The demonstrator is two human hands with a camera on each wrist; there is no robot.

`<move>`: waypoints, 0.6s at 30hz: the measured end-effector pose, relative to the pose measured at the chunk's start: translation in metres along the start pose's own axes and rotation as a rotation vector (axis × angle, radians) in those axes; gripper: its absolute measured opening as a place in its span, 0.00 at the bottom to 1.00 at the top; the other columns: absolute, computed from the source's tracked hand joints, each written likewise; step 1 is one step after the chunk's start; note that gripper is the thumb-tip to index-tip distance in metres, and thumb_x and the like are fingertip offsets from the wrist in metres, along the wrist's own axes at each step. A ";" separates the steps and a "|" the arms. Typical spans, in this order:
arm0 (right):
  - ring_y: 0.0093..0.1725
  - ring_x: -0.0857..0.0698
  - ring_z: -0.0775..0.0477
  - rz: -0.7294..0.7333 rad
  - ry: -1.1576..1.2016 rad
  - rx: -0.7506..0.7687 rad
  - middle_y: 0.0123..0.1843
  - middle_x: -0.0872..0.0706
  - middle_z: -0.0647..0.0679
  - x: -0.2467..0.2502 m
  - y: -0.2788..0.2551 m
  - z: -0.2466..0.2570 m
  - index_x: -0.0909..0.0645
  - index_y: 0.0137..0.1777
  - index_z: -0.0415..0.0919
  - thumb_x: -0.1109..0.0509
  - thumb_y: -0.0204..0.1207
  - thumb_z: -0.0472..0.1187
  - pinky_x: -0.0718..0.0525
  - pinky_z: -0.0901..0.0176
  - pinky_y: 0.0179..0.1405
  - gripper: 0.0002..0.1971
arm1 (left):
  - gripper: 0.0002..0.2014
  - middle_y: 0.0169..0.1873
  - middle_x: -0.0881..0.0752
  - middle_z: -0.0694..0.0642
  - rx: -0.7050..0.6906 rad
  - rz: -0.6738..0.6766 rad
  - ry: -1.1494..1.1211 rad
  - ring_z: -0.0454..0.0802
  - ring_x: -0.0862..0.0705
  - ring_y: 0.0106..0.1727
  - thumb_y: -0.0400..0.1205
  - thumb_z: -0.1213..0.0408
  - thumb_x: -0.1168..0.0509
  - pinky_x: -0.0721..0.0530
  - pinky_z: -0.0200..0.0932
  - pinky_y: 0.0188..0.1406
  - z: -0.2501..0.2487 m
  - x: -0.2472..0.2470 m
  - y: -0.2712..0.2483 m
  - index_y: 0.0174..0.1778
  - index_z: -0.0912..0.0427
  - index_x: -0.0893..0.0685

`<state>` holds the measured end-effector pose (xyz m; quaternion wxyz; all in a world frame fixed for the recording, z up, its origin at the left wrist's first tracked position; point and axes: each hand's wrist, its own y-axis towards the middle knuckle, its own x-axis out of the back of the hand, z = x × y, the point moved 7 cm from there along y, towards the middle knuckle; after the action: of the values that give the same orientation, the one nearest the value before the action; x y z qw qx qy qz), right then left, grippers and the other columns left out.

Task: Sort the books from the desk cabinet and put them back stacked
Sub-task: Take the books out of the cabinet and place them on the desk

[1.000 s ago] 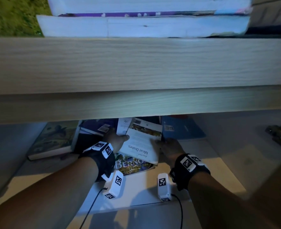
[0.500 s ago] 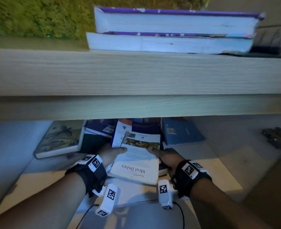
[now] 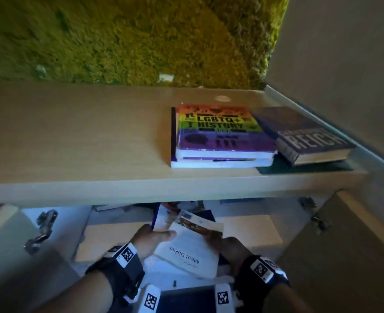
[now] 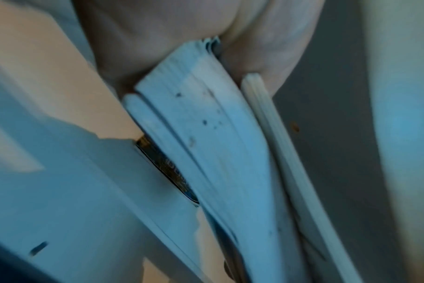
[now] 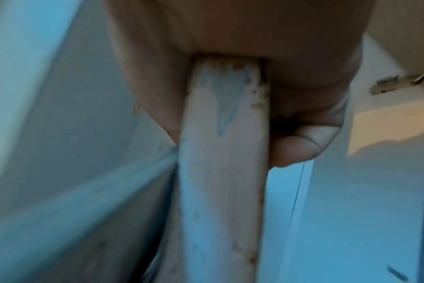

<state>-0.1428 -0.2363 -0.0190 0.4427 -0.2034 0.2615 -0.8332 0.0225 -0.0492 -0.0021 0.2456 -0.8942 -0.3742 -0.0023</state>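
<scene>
A white book titled "Meat Dishes" (image 3: 191,249) lies on top of a small pile of books held between both hands, in front of the open desk cabinet. My left hand (image 3: 150,239) grips the pile's left edge, thumb on the cover. My right hand (image 3: 229,247) grips its right edge. The left wrist view shows page edges (image 4: 206,134) of two or three books clamped in my left hand (image 4: 157,38). In the right wrist view my right hand (image 5: 254,38) pinches a worn white book edge (image 5: 223,153). More books (image 3: 186,206) lie inside the cabinet, mostly hidden under the desktop.
On the wooden desktop (image 3: 85,143) stands a stack topped by a rainbow "LGBTQ+ History" book (image 3: 220,129), with a dark "Reich" book (image 3: 304,136) to its right. Cabinet doors stand open at left (image 3: 6,245) and right (image 3: 355,256). A green mossy wall (image 3: 119,41) rises behind.
Both hands have drawn the pile with "Meat Dishes" on top out of the cabinet toward me. The head view has risen, so the desktop and its books now show from above.
</scene>
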 end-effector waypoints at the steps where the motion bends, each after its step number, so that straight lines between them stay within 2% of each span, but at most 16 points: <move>1: 0.37 0.05 0.40 0.020 -0.004 -0.002 0.42 0.05 0.35 -0.002 -0.031 0.008 0.11 0.47 0.28 0.23 0.82 0.51 0.08 0.54 0.31 0.21 | 0.30 0.43 0.23 0.54 0.025 -0.005 0.009 0.50 0.27 0.45 0.61 0.38 0.19 0.34 0.43 0.36 -0.007 0.004 -0.028 0.46 0.56 0.21; 3: 0.32 0.06 0.48 0.080 -0.025 0.003 0.37 0.05 0.39 -0.007 -0.096 0.030 0.11 0.45 0.30 0.25 0.83 0.50 0.13 0.60 0.27 0.20 | 0.32 0.36 0.23 0.54 0.079 -0.024 0.003 0.50 0.24 0.39 0.59 0.36 0.18 0.33 0.44 0.37 -0.025 0.015 -0.088 0.39 0.60 0.20; 4: 0.33 0.06 0.47 0.118 -0.015 -0.008 0.38 0.05 0.39 -0.010 -0.130 0.040 0.11 0.48 0.30 0.26 0.84 0.48 0.12 0.59 0.30 0.18 | 0.32 0.32 0.25 0.55 0.093 -0.026 -0.002 0.50 0.24 0.36 0.59 0.35 0.18 0.33 0.45 0.38 -0.035 0.020 -0.120 0.35 0.60 0.21; 6: 0.43 0.04 0.39 0.170 -0.009 -0.029 0.47 0.04 0.37 -0.013 -0.194 0.059 0.10 0.57 0.32 0.27 0.85 0.44 0.06 0.47 0.44 0.14 | 0.33 0.31 0.24 0.56 0.081 -0.015 0.012 0.50 0.22 0.37 0.57 0.32 0.20 0.33 0.46 0.41 -0.067 0.025 -0.190 0.36 0.59 0.18; 7: 0.47 0.04 0.38 0.197 -0.016 -0.025 0.49 0.04 0.38 -0.015 -0.226 0.069 0.09 0.60 0.35 0.27 0.85 0.44 0.07 0.42 0.51 0.13 | 0.32 0.32 0.21 0.55 0.067 -0.027 0.006 0.50 0.20 0.39 0.59 0.33 0.21 0.31 0.45 0.42 -0.085 0.028 -0.225 0.38 0.61 0.14; 8: 0.47 0.04 0.38 0.233 -0.024 -0.009 0.49 0.03 0.41 -0.018 -0.256 0.078 0.09 0.60 0.36 0.27 0.85 0.44 0.08 0.40 0.52 0.13 | 0.29 0.33 0.19 0.55 0.033 -0.039 -0.019 0.50 0.19 0.40 0.64 0.37 0.21 0.30 0.45 0.41 -0.103 0.030 -0.258 0.40 0.63 0.13; 10: 0.42 0.06 0.39 0.310 -0.043 0.039 0.43 0.06 0.42 -0.024 -0.307 0.099 0.09 0.60 0.35 0.24 0.81 0.47 0.09 0.41 0.43 0.16 | 0.16 0.32 0.15 0.53 -0.018 -0.080 -0.058 0.51 0.18 0.38 0.73 0.50 0.22 0.29 0.44 0.39 -0.135 0.036 -0.317 0.39 0.62 0.12; 12: 0.46 0.10 0.35 0.360 -0.032 0.108 0.48 0.08 0.32 -0.026 -0.340 0.119 0.12 0.62 0.28 0.21 0.75 0.48 0.09 0.45 0.36 0.24 | 0.10 0.34 0.09 0.51 -0.034 -0.113 -0.067 0.48 0.15 0.39 0.76 0.55 0.23 0.26 0.42 0.39 -0.161 0.041 -0.360 0.42 0.59 0.12; 13: 0.48 0.10 0.33 0.378 -0.018 0.148 0.51 0.08 0.28 -0.028 -0.351 0.130 0.13 0.63 0.27 0.21 0.76 0.48 0.09 0.47 0.35 0.24 | 0.10 0.39 0.07 0.51 -0.048 -0.122 -0.082 0.49 0.12 0.43 0.76 0.55 0.24 0.23 0.43 0.43 -0.175 0.044 -0.375 0.47 0.57 0.11; 14: 0.50 0.11 0.32 0.385 -0.010 0.191 0.53 0.08 0.29 -0.029 -0.361 0.142 0.13 0.63 0.27 0.23 0.80 0.46 0.08 0.47 0.37 0.22 | 0.11 0.44 0.06 0.52 -0.077 -0.121 -0.103 0.52 0.10 0.48 0.77 0.56 0.24 0.19 0.47 0.50 -0.186 0.048 -0.385 0.52 0.56 0.10; 16: 0.52 0.08 0.34 0.373 0.014 0.283 0.57 0.06 0.34 -0.033 -0.371 0.167 0.12 0.63 0.29 0.26 0.85 0.42 0.07 0.48 0.46 0.16 | 0.12 0.51 0.06 0.57 -0.142 -0.118 -0.121 0.58 0.08 0.53 0.80 0.60 0.27 0.16 0.57 0.62 -0.208 0.056 -0.401 0.57 0.57 0.10; 18: 0.54 0.06 0.37 0.342 0.021 0.353 0.58 0.06 0.35 -0.039 -0.372 0.193 0.12 0.62 0.30 0.27 0.85 0.42 0.07 0.47 0.56 0.15 | 0.11 0.52 0.07 0.59 -0.212 -0.176 -0.103 0.58 0.08 0.54 0.81 0.63 0.28 0.16 0.59 0.63 -0.228 0.072 -0.403 0.57 0.59 0.09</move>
<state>-0.2471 -0.0775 0.3563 0.6033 -0.0669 0.1470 -0.7810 -0.1552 0.1399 0.3887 0.1293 -0.8777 -0.4611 -0.0177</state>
